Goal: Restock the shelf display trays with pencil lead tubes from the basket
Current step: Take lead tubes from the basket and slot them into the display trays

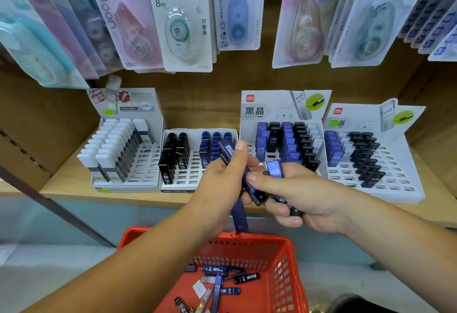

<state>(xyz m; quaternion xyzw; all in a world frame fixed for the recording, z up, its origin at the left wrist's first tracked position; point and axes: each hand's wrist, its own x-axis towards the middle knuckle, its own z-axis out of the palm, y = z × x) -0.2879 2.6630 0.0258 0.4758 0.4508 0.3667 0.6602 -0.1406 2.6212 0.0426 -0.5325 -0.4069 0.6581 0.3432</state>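
My left hand [222,179] grips a few dark blue pencil lead tubes [228,150] above the red basket [279,246]. My right hand [296,194] holds several more tubes, one blue HB tube [274,170] upright on top, and its thumb touches a tube in the left hand. Loose blue, black and clear tubes [217,280] lie in the basket's bottom. Four display trays stand on the wooden shelf: a white-capped tray [148,164], a black and blue tray [188,176], a blue and black HB tray [319,137], and another HB tray [395,184] at the right.
Correction tape packs [183,28] hang above the trays. The wooden shelf edge [123,196] runs in front of them. A dark bar [49,204] slants across the lower left. Below lies a pale floor [49,275].
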